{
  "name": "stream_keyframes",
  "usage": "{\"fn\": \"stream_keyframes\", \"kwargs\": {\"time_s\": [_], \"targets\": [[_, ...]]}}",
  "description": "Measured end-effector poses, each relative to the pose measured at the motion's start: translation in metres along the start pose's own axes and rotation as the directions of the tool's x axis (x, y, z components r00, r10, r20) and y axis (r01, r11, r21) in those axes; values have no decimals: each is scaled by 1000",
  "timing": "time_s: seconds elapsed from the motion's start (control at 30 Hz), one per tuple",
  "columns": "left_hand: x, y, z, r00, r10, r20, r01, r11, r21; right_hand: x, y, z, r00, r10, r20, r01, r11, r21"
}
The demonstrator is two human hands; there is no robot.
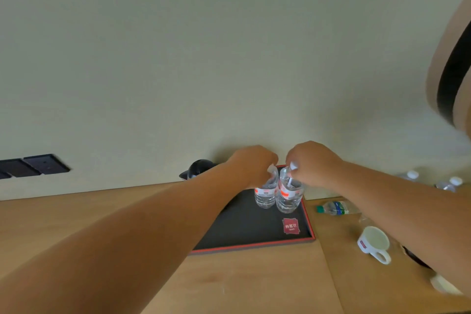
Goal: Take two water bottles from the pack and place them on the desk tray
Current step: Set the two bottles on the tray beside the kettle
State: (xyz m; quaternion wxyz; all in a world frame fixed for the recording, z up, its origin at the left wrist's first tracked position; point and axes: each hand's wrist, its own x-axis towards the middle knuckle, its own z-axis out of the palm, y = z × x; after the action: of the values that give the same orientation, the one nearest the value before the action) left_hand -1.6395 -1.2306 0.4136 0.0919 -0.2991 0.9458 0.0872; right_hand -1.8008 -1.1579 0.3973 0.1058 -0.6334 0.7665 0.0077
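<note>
Desk (242,283) lies bare and wooden nearest the camera, giving both forearms free room to draw back. Beyond it sits the tray (244,227), black with a red rim, a red card (290,226) near its right front corner. Just right of the tray a mug (374,243) stands and a green-capped bottle (336,208) lies on its side, close under the right forearm; a careless pull-back could knock either. At the tray's far right, two bottles stand side by side, nearly touching: left bottle (266,192) and right bottle (289,195). Left hand (251,164) is curled shut around the left bottle's neck, right hand (314,163) likewise pinched on the right bottle's cap. Both look tilted and seem to rest on the tray, so placing looks nearly done. Letting go unevenly could tip one into the other or over the near rim. Behind stands a dark kettle (200,167), then the wall; more bottles (433,180) wait far right.
</note>
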Motion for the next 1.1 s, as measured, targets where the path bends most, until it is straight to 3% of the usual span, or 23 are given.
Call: {"fn": "stream_keyframes", "kwargs": {"time_s": [0.23, 0.43, 0.67, 0.83, 1.03, 1.1], "targets": [[77, -25, 6, 987, -160, 21, 161, 983, -87, 75, 30, 18, 1000, -3, 12, 2, 999, 38], [111, -39, 28, 977, -211, -26, 203, 961, -187, 109, 48, 33, 1000, 29, 7, -30, 997, 72], [141, -46, 42, 983, -181, -31, 175, 973, -152, 122, 44, 42, 996, 15, -89, -9, 997, 74], [144, -50, 51, 977, -200, -78, 190, 976, -110, 130, 37, 41, 996, 28, -81, -24, 998, 51], [144, -52, 51, 976, -217, 25, 218, 974, -68, 123, 37, 38, 998, 39, -39, -35, 994, 102], [140, -50, 43, 984, -179, -23, 179, 984, -7, 122, 38, 34, 997, 68, -30, -64, 993, 100]]}}
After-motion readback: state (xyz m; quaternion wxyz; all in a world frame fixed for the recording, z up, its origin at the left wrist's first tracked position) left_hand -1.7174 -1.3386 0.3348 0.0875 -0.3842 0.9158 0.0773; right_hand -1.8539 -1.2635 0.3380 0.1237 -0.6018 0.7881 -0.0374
